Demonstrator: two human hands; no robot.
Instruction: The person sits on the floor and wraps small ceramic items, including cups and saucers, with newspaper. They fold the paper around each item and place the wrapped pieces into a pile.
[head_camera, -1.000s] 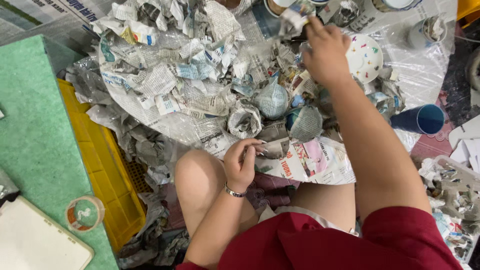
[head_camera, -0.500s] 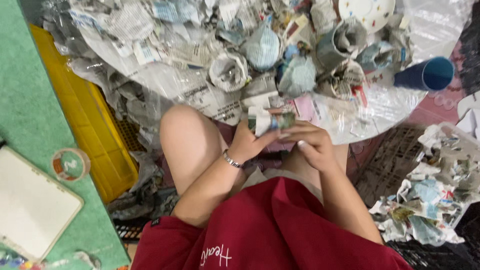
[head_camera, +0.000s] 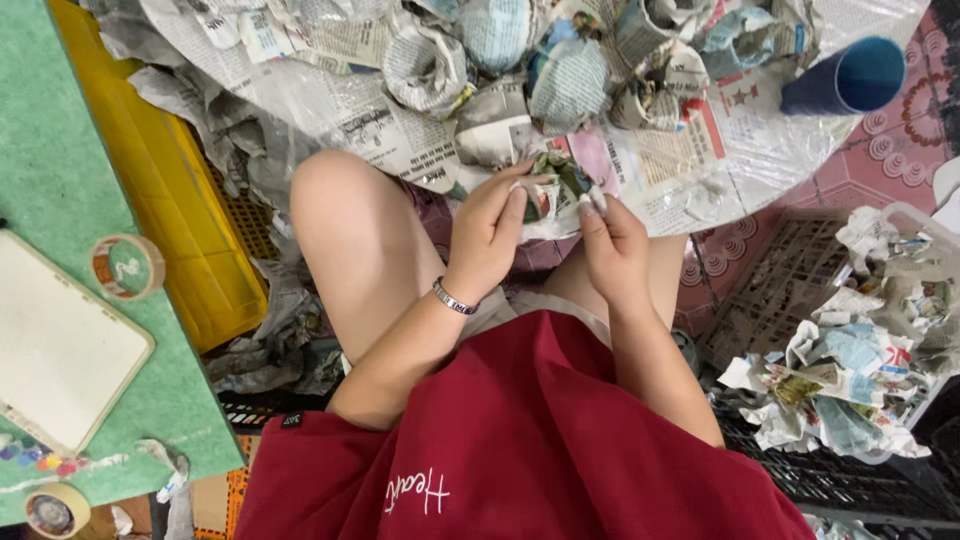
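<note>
Both of my hands meet over my lap on one small object wrapped in newspaper. My left hand, with a metal bracelet at the wrist, cups it from the left. From the right, my right hand pinches the paper with its fingertips. Just beyond them, several newspaper-wrapped bundles lie on a round table covered with clear plastic. What is inside the paper stays hidden.
A dark blue cup lies on its side at the table's right. A yellow crate stands to the left beside a green surface with a white board and tape rolls. Crumpled newspaper fills a crate at right.
My right hand came back from the far side of the table to my lap and joined the left on the wrapped object. The view tilted down toward my legs.
</note>
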